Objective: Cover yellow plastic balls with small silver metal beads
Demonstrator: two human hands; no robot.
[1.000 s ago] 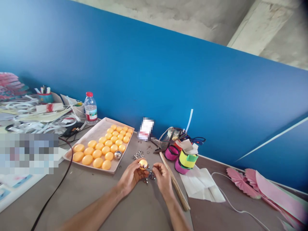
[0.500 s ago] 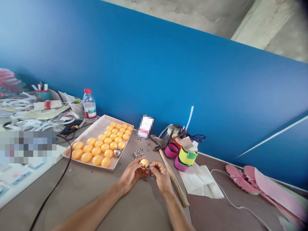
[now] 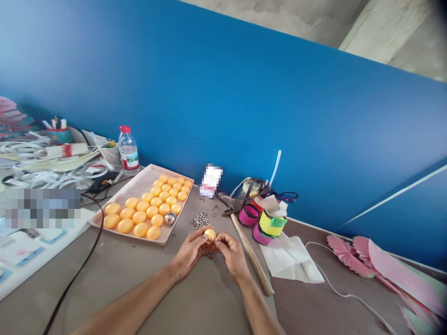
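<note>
Both hands (image 3: 213, 251) pinch orange ball (image 3: 210, 234) — seemingly fingertip-held.

We reach both bare arms forward from the lower edge of the view, the left forearm (image 3: 136, 300) slanting up from the left and the right forearm (image 3: 259, 309) rising more steeply. Our left hand (image 3: 190, 251) has its fingers curled closed, thumb on top. Our right hand (image 3: 233, 253) faces it, back upward, thumb and forefinger pinched together. The fingertips of the two hands meet, with the wrists apart.
</note>
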